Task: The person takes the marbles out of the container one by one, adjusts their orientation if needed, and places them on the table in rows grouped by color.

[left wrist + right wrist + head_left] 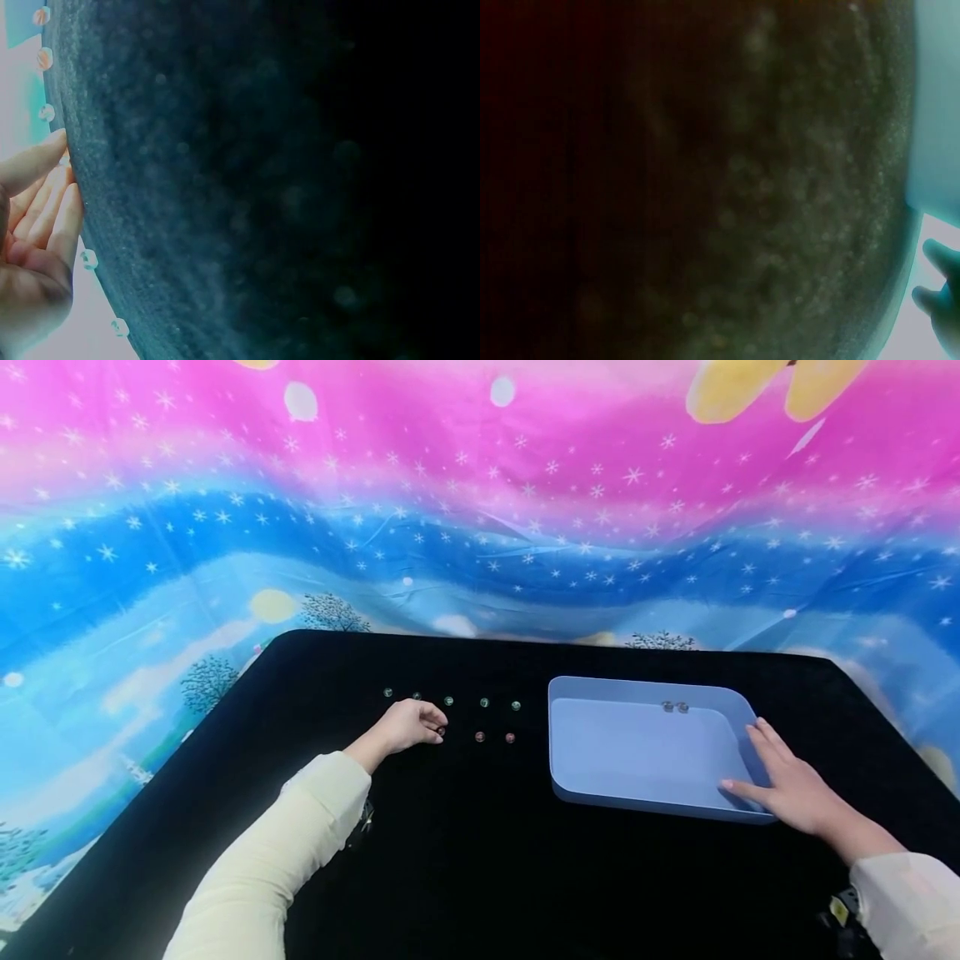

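Note:
My left hand (408,725) pinches a small glass marble (441,732) between thumb and fingertips, low over the black cloth. In the left wrist view, thumb and fingers of the left hand (41,225) close around that marble, which is partly hidden. Two reddish marbles lie to its right, the nearer one (480,737) a short way off. Behind them runs a row of several greenish marbles (484,702). My right hand (798,789) rests on the right end of a blue-grey tray (558,735), fingers extended at the side wall and thumb over the front rim.
Two clear marbles (675,707) sit inside the tray against its back wall. A black cloth (480,877) covers the table. Behind the table's far edge hangs a pink and blue patterned backdrop (465,527).

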A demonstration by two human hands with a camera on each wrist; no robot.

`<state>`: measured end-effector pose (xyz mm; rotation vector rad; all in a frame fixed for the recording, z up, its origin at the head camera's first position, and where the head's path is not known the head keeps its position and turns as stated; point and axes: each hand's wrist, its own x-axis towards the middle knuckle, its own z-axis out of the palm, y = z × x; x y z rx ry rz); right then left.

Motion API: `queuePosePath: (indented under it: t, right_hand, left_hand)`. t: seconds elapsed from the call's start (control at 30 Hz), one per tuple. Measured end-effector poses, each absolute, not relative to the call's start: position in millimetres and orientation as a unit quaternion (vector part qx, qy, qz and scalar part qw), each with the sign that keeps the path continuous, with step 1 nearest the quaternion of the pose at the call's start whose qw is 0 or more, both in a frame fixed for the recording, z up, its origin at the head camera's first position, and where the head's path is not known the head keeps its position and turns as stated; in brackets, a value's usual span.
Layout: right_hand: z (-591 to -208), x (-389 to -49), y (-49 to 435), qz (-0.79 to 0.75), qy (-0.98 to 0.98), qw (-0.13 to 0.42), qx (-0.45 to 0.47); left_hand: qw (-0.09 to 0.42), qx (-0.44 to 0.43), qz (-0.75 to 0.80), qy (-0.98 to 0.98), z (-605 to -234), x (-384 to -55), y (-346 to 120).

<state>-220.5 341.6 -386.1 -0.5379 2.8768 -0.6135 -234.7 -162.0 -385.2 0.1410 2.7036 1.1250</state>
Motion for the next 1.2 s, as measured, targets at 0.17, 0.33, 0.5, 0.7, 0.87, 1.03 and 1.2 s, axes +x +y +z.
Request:
queuePosePath:
  t: [0.17,0.33,0.5,0.7,0.87,1.03,1.2]
  right_hand:
    - [-386,-218,344,-0.204,0.960,0.073,-0.178]
    - [-387,-217,345,-0.199,0.961,0.072,-0.176]
    - [-384,-218,346,-0.198,0.961,0.073,-0.178]
    - [-383,-218,346,-0.202,0.960,0.079,-0.177]
    - [-384,-219,344,-0.207,0.958,0.083,-0.179]
    - [-383,-221,342,-0.206,0.958,0.087,-0.177]
    - [-383,-221,341,-0.209,0.958,0.090,-0.176]
  left_hand:
    - [0.109,0.048,0.384,0.916,-385,-236,-160]
    - [0.116,0.052,0.373,0.919,-386,-234,-158]
    - [0.130,0.057,0.385,0.912,-385,-233,-158]
    - [0.136,0.066,0.407,0.901,-382,-232,-161]
    - [0.126,0.063,0.410,0.901,-377,-234,-164]
    - [0.113,0.077,0.427,0.894,-366,-237,-163]
    - [0.115,0.085,0.418,0.897,-358,-239,-161]
